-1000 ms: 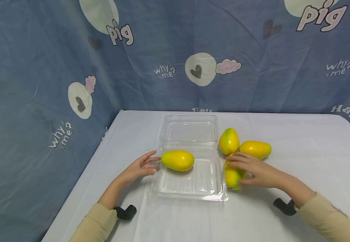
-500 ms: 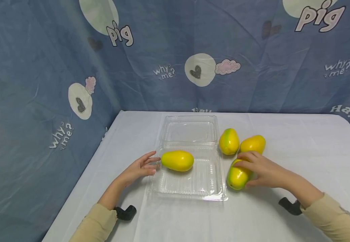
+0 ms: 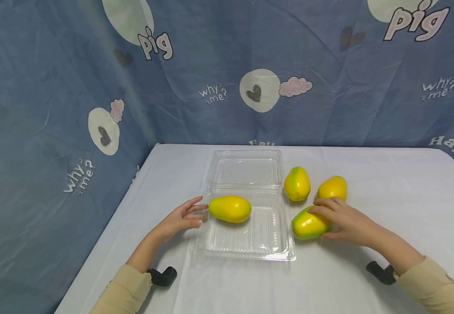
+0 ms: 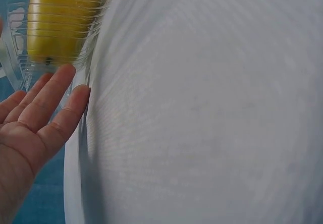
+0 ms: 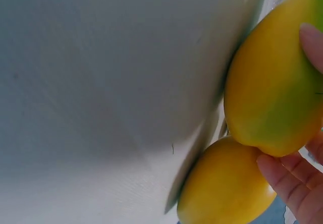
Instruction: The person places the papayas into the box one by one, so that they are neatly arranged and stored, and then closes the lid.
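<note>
My right hand [image 3: 346,222] grips a yellow-green mango [image 3: 311,223] lying on the table just right of a clear plastic clamshell box [image 3: 266,231]. In the right wrist view, thumb and fingertips touch opposite sides of this mango [image 5: 272,82]. Behind that hand lies a second mango [image 3: 333,187], partly covered by the fingers. A third mango [image 3: 297,184] stands apart beside the box's hinge. Inside the box's left part rests another mango [image 3: 230,208]. My left hand [image 3: 180,220] has its fingers extended at the box's left edge, and the left wrist view shows fingertips near its ribbed wall [image 4: 93,27].
The box's lid [image 3: 246,168] lies folded back, away from me. A white cloth [image 3: 400,196] covers the table. Blue printed curtains [image 3: 195,117] hang behind and to the left. A black wrist device [image 3: 163,276] sits at the left cuff.
My right hand has shifted slightly right, and the mango under it has turned from lengthwise to nearly crosswise. The mango behind it has also turned. My left hand has stayed still.
</note>
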Motion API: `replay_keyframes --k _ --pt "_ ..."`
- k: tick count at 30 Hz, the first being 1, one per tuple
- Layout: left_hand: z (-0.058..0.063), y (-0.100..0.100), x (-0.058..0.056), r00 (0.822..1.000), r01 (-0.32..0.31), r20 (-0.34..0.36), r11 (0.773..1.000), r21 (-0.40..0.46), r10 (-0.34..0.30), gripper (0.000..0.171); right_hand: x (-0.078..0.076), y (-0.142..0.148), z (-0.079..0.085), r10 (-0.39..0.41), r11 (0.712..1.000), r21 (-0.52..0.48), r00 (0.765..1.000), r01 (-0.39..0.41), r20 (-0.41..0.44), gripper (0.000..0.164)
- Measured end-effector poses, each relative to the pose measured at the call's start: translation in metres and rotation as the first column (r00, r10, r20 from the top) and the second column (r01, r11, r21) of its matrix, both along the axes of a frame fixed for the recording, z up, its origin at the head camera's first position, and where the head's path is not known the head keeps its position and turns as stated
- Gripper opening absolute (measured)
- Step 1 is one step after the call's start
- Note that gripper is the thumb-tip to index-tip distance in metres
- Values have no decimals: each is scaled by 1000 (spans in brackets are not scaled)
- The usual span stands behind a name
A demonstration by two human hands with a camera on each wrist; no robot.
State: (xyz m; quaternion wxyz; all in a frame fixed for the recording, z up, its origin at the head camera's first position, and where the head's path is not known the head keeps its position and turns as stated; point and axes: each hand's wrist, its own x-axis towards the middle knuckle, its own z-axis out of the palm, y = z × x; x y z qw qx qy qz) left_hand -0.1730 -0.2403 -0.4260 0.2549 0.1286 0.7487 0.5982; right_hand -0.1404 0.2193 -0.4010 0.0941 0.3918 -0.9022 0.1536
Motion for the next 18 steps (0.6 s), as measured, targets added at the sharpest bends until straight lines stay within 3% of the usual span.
replay_keyframes --k 10,18 --pt "3 1 2 1000 -8 5 1000 -30 9 75 2 0 -5 -27 999 -44 995 23 -92 67" --pt "3 1 1 1000 -9 4 999 -38 10 73 3 4 2 -57 997 -60 992 50 -116 67"
